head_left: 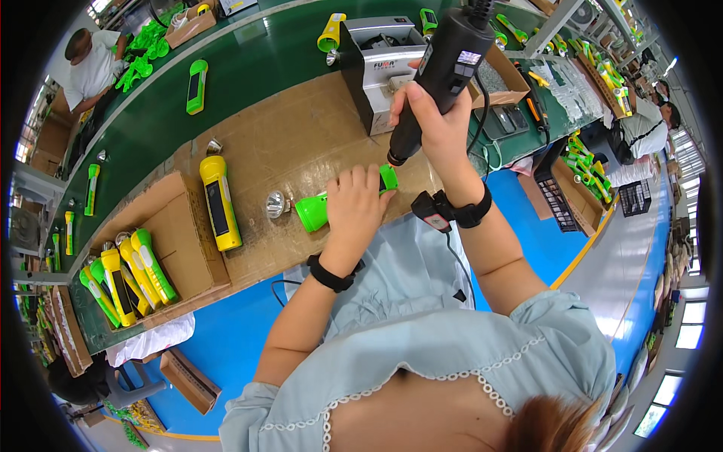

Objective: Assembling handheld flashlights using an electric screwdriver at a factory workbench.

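Green flashlight lies near the front of the cardboard mat, left hand closed over it; right hand wraps a power screwdriver above the mat. Loosened left fingers might let the flashlight twist.

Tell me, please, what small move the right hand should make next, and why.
Probably ease the black cylindrical electric screwdriver gently downward with the right hand: its tip points at one end of the bright green plastic flashlight, which the left hand holds.

Factory, green workbench, co-workers (either side), electric screwdriver
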Motion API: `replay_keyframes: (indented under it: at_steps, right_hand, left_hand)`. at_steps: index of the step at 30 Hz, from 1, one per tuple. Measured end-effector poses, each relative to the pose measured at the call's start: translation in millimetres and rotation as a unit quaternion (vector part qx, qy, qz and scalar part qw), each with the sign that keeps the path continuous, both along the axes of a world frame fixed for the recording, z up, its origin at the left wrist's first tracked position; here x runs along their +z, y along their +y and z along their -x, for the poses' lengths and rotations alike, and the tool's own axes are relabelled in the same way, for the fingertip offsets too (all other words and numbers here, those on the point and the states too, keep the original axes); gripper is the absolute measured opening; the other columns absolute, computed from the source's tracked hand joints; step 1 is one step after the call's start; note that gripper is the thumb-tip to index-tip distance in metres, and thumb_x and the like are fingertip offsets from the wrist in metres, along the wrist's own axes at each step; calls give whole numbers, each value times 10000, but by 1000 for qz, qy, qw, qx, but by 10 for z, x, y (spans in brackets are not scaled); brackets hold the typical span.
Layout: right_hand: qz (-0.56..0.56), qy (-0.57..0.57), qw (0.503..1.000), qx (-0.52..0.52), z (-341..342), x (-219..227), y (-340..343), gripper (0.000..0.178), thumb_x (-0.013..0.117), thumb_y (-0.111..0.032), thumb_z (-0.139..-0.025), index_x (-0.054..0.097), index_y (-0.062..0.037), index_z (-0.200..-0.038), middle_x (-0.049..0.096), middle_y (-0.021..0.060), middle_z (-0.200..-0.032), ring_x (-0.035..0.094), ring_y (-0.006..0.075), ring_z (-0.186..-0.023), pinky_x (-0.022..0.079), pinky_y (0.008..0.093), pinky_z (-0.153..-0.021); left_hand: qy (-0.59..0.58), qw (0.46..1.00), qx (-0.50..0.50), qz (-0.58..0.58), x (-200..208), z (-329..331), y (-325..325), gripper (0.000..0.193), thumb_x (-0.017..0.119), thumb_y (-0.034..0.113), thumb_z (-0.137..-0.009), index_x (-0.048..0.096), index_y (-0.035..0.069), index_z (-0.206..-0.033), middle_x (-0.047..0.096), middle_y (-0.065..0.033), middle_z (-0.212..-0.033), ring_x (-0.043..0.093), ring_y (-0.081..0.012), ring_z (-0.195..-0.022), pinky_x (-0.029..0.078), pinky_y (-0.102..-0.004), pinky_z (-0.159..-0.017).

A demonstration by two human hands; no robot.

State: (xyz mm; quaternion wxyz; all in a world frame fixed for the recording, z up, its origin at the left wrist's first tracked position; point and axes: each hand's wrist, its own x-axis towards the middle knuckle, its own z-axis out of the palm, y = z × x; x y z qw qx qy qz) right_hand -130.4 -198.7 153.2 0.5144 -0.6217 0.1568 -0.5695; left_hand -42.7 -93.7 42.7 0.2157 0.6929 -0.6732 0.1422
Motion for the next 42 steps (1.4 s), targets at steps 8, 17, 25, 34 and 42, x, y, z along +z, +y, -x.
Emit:
replay_keyframes:
  at_steps: [8, 17, 25, 34, 42]
  right_hand:
    - [-7, 34, 999, 8, 109, 123, 110, 303, 555, -137, -898, 455, 24, -1135, 585, 115, -667, 575, 171, -554, 484, 297, -523]
    - [0, 48, 999, 24, 135, 70, 113, 301, 550, -124, -899, 450, 23, -1142, 585, 115, -667, 574, 167, -562, 475, 292, -534]
    - [-16, 34, 999, 9, 108, 66, 94, 295, 573, -124, -889, 474, 16, -1130, 588, 109, -670, 574, 164, -556, 477, 289, -524]
    - [5, 2, 1000, -23, -68, -224, -48, 287, 553, -42, -878, 438, 23, -1134, 585, 103, -693, 572, 159, -576, 474, 282, -541]
    - [-23, 29, 999, 12, -149, -289, -137, 393, 658, 11, -783, 424, -2, -1099, 560, 45, -715, 555, 104, -542, 470, 260, -483]
  left_hand:
    - [7, 1000, -4, -17, -30, 85, 122, 541, 649, 308, -760, 511, 71, -1226, 527, -74, -1044, 500, -214, -962, 352, -379, -853]
    - [-18, 999, -17, -28, -50, 130, 200, 583, 626, 281, -781, 466, 64, -1298, 496, -88, -1142, 463, -222, -1060, 336, -391, -899]
    - [-18, 1000, -13, -3, -55, 151, 215, 576, 637, 294, -789, 470, 76, -1295, 524, -89, -1110, 480, -217, -1058, 342, -383, -891]
    - [97, 995, -36, -12, 51, -84, -41, 441, 689, 381, -740, 595, 93, -1060, 555, -89, -935, 536, -265, -871, 383, -380, -721]
    - [124, 991, -42, 1, 93, -105, -36, 427, 711, 353, -722, 611, 94, -1046, 544, -92, -896, 537, -272, -852, 399, -380, -718]
